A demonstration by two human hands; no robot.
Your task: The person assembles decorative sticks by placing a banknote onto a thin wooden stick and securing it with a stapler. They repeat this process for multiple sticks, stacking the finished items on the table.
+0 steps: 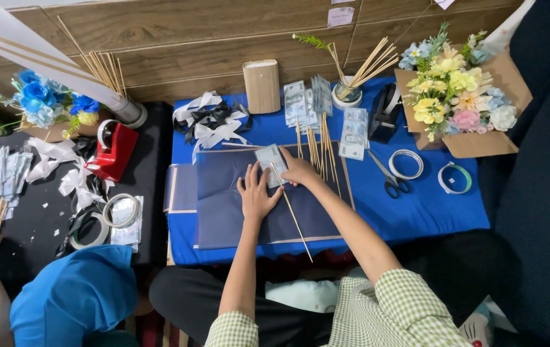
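Blue tablecloth (416, 212) under dark paper (236, 212): left hand (255, 193) lies flat, fingers spread, beside the banknote (270, 164); right hand (297, 170) pinches it against a wooden stick (291, 212). Best keep the note pressed flat, stick centred beneath the grip.

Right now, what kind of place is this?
Probably a craft or gift-bouquet workspace: paper flowers, ribbon bows, a red tape dispenser, and both hands pressing a folded banknote onto a wooden skewer.

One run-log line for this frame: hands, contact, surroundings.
left hand: flat on dark blue paper sheet, touching banknote | right hand: pressing banknote with wooden skewer | nearby: scissors, tape rolls
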